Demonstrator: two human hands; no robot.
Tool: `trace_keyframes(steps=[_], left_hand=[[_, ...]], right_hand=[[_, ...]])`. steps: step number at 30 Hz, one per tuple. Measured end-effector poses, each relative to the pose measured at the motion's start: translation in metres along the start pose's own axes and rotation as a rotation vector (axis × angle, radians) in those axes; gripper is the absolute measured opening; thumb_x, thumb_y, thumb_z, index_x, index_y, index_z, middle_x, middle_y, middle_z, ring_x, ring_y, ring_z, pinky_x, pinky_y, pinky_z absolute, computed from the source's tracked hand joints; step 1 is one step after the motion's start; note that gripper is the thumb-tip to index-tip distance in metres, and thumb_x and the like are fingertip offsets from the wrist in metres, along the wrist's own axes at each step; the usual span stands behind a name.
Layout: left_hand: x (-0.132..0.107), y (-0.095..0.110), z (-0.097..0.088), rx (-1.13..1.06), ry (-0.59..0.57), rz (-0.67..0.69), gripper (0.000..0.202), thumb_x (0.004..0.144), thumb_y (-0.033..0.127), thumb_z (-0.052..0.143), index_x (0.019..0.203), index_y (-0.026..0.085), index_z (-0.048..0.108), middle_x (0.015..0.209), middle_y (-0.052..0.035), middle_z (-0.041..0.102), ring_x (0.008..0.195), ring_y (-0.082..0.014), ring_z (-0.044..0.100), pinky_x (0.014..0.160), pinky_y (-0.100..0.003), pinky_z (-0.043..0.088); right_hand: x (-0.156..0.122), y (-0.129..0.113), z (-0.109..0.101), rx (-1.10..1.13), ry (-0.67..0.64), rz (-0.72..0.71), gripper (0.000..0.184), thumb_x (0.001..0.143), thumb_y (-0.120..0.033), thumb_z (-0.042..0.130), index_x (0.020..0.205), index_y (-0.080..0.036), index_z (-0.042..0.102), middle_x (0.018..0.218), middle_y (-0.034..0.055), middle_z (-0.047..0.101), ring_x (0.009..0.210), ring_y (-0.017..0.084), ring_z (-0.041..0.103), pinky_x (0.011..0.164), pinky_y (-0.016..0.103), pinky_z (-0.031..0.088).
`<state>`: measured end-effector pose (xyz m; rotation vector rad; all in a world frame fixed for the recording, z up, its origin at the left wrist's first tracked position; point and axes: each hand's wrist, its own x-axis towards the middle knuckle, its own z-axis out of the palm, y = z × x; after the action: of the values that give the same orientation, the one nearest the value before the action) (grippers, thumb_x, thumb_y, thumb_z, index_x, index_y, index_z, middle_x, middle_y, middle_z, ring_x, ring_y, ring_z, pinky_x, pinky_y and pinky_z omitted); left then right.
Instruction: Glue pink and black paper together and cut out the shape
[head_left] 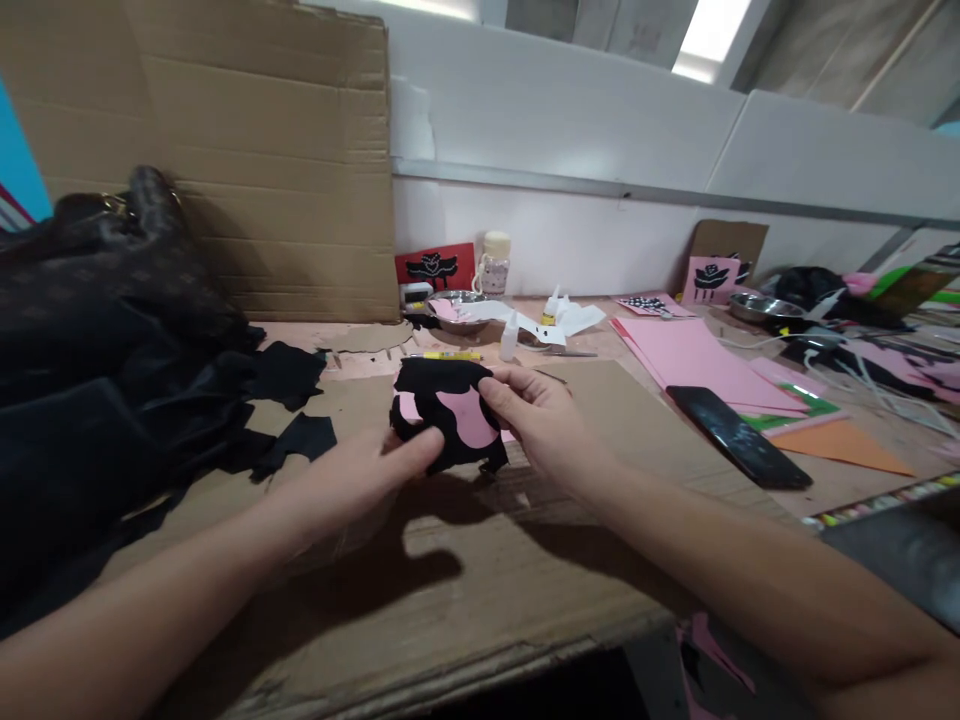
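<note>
Black-and-pink cutout [451,412]: held up at the centre of the frame, above the cardboard sheet [450,590]; a large pink patch is seen at its right and a smaller one at its left, and its lower edge is ragged.
Left hand [379,462]: closed on the cutout's lower left, the thumb laid across the front; the other fingers are mostly hidden.
Right hand [544,415]: narrowed on the cutout's right edge, which is pinched with the thumb in front.
Counter [840,490]: partly covered by the cardboard sheet, on which the hands' shadows are cast.
Black scraps [286,372]: scattered left of the centre, near the brown patterned bag [79,275] at the left edge.
Beyond the cutout: a yellow pen [450,356] is laid flat, with a small white bottle [510,338] stood upright just to its right; behind them, pink pieces are held in a metal bowl [459,323].
Right side: pink sheets [701,355] are spread out, with a dark phone [739,435] set at their lower edge and an orange sheet [844,447] near it.
Upper left: a tall cardboard panel [292,170] is stood upright.
</note>
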<state>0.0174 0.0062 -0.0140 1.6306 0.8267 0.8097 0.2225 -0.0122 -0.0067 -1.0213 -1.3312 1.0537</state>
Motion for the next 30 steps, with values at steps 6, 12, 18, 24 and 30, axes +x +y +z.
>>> trace_keyframes(steps=[6, 12, 18, 24, 30], left_hand=[[0.005, 0.008, 0.0, -0.045, 0.139, 0.077, 0.041, 0.076, 0.048, 0.08, 0.107, 0.024, 0.069, 0.108, -0.0065, 0.076, 0.104, -0.0288, 0.07, 0.086, -0.037, 0.059], [0.004, 0.009, -0.007, 0.094, 0.088, 0.017, 0.041, 0.081, 0.062, 0.069, 0.092, 0.024, 0.08, 0.097, -0.0061, 0.08, 0.095, -0.0313, 0.073, 0.081, -0.037, 0.06], [0.001, 0.002, -0.002, 0.148, 0.095, -0.007, 0.039, 0.079, 0.057, 0.073, 0.101, 0.026, 0.08, 0.104, -0.0049, 0.081, 0.103, -0.0343, 0.072, 0.093, -0.045, 0.056], [0.007, 0.014, -0.016, 0.086, 0.28, 0.027, 0.037, 0.072, 0.056, 0.079, 0.094, 0.026, 0.081, 0.099, -0.0046, 0.081, 0.103, -0.0345, 0.071, 0.092, -0.044, 0.057], [0.011, 0.014, -0.034, 0.05, 0.391, 0.008, 0.027, 0.076, 0.051, 0.079, 0.089, 0.027, 0.08, 0.1, -0.0014, 0.081, 0.099, -0.028, 0.071, 0.086, -0.034, 0.056]], right_hand=[[-0.001, -0.004, 0.001, -0.021, 0.014, 0.024, 0.021, 0.087, -0.044, 0.066, 0.09, -0.024, 0.073, 0.087, 0.002, 0.072, 0.076, 0.019, 0.063, 0.064, 0.03, 0.047], [-0.002, 0.0, 0.003, -0.044, -0.003, -0.027, 0.016, 0.088, -0.035, 0.066, 0.094, -0.022, 0.071, 0.098, 0.0025, 0.073, 0.09, 0.02, 0.066, 0.077, 0.031, 0.052], [-0.008, 0.003, 0.01, -0.277, -0.118, -0.163, 0.016, 0.092, -0.031, 0.061, 0.086, -0.018, 0.068, 0.085, 0.0012, 0.07, 0.08, 0.017, 0.063, 0.073, 0.029, 0.051], [0.019, -0.023, -0.039, -0.614, -0.256, -0.135, 0.028, 0.1, -0.038, 0.05, 0.101, -0.017, 0.069, 0.099, 0.0071, 0.075, 0.09, 0.019, 0.071, 0.078, 0.03, 0.055], [0.04, -0.021, -0.096, -1.264, -0.346, -0.001, 0.028, 0.092, -0.034, 0.064, 0.115, -0.021, 0.071, 0.107, 0.0093, 0.076, 0.087, 0.023, 0.07, 0.069, 0.028, 0.048]])
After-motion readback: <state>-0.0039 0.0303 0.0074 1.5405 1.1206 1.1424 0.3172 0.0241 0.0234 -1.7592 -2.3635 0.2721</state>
